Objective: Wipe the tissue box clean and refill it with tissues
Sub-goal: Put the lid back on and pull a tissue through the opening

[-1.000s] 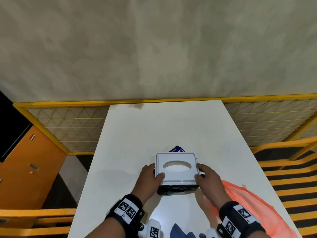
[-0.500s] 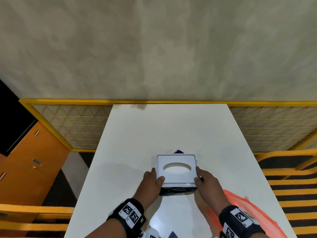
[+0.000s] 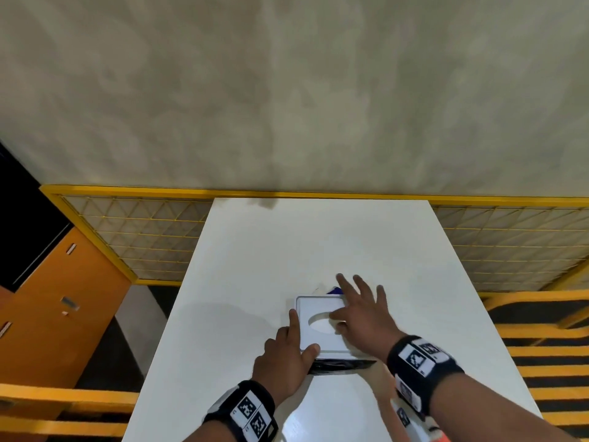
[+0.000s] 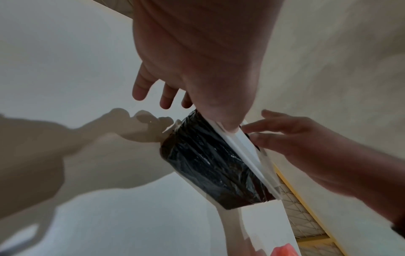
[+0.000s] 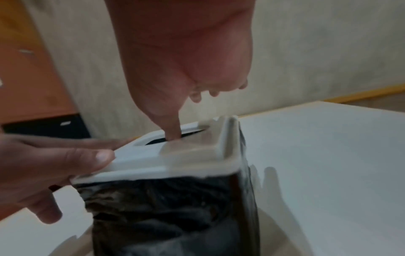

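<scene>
Close to the person, at the near right edge of the white table (image 3: 287,244), a bit of orange plastic (image 4: 282,249) peeks out. A little farther in, the left hand (image 3: 283,355) holds the tissue box (image 3: 322,341) at its near left corner, thumb on the white lid (image 5: 140,155), first finger straight along the left edge, the other fingers bent down beside the box. The box sits near the middle of the table, toward the near side. The right hand (image 3: 360,311) lies over the top with its fingers spread wide apart, and its thumb dips into the oval hole (image 3: 320,325). It holds nothing. The lid looks hard and smooth, so I think it could slip. The dark sides (image 4: 210,162) are wrapped in shiny, crinkly film, which looks soft and slick too. The box seems light, since one hand steadies it. The lid's stiff rim or corners look like the best place to hold. Just past the box, something blue and white (image 3: 333,290) sticks out; I cannot tell what it is. I can read no words on anything; the wrist bands (image 3: 417,358) show only black and white square codes. Farther off is a yellow mesh fence (image 3: 153,237), then the wall.
</scene>
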`<state>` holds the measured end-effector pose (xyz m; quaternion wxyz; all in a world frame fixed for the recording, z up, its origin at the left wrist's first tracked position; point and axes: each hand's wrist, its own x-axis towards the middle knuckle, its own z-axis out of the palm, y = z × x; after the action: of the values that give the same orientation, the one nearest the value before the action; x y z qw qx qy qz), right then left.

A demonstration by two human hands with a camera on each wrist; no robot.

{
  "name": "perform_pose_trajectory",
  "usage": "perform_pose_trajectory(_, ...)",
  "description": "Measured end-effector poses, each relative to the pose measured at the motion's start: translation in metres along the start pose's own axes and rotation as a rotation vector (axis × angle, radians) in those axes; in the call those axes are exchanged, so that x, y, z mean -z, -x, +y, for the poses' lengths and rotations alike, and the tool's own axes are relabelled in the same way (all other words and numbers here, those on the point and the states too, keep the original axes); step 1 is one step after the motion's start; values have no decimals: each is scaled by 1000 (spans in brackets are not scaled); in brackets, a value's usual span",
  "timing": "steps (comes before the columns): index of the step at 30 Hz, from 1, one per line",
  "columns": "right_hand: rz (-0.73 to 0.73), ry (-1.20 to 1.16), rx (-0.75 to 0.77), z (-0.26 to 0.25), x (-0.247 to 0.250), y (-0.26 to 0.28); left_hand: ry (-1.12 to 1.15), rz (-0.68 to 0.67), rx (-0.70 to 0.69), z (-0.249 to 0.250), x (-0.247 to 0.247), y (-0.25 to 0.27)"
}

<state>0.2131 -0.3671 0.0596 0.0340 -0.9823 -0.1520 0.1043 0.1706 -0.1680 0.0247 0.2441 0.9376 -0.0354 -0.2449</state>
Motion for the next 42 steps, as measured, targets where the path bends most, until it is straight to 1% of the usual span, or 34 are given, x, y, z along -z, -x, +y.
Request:
perform_pose_trajectory(2,-81,161,104,-4,6,-14,-10,6,11,0,-1,0)
perform_pose_trajectory(6,-105,401,308,-9,10,-33,-42,5,28,1,0,-1)
perform_pose_trajectory(8,-89,464,421,-6,10,-39,-38,5,38,3,-1,-1)
perform_pose_trajectory(10,-144,490,471,-2,11,-44,-19,8,46,3,-1,0)
perform_pose_trajectory(12,-170,453,491,3,10,-48,-1,15,48,3,-2,-1)
perform_pose_trajectory(20,-49,194,472,8,0,-48,-24,19,48,1,-2,-2)
perform_pose_trajectory(21,-36,149,454,9,0,-45,-27,13,49,2,-1,-2)
perform_pose_trajectory(23,-43,26,367,12,-2,-40,-30,10,52,2,-1,-1)
perform_pose_trajectory(27,6,-357,145,25,-6,-31,-37,18,55,1,-2,-1)
perform_pose_trajectory(30,-67,-569,8,31,-10,-31,-32,8,52,2,0,-1)
perform_pose_trajectory(34,-75,-910,-174,26,4,-32,-37,9,49,3,0,-1)
perform_pose_trajectory(36,-65,-945,-218,25,6,-35,-36,13,49,2,0,-1)
perform_pose_trajectory(38,-24,-886,-241,22,7,-36,-35,7,50,1,0,-2)
perform_pose_trajectory(39,-2,-820,-265,20,6,-36,-35,4,48,0,-1,-3)
perform_pose_trajectory(41,93,-582,-303,17,-2,-35,-39,5,45,0,-1,-3)
perform_pose_trajectory(42,178,-507,-300,15,-2,-33,-43,4,46,0,-1,-3)
